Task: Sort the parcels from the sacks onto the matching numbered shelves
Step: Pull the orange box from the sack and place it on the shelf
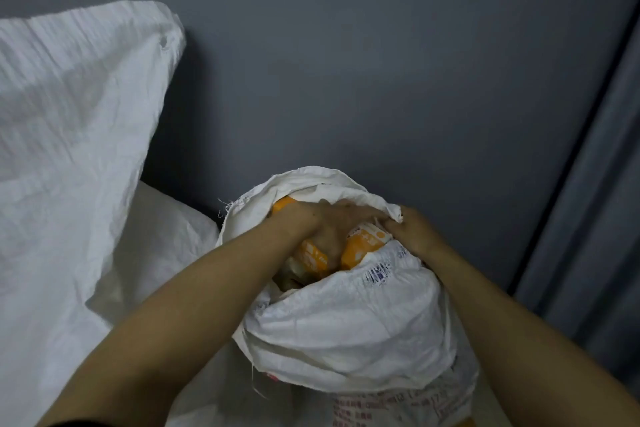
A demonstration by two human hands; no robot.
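A large white sack (pixel 69 114), woven and closed, fills the left side and leans against a dark grey surface (pixel 381 80). A lower white bulge sits at its foot, just beside the open sack (pixel 346 322); whether that is a third sack cannot be told. A paler grey strip (pixel 588 218) runs down the right edge.

The open sack stands in the lower middle with its rim rolled down, blue and red print on its folds. Two orange-and-white parcels (pixel 363 243) show plainly in its mouth, side by side, and an orange corner (pixel 284 205) peeps out under the far rim; the rolled rim and the forearms hide the rest.

The left hand (pixel 322 222) is inside the mouth, lying over the parcels; it is blurred, so its grip cannot be told. The right hand (pixel 415 232) has its fingers curled round the sack's right rim, pinching the fabric.
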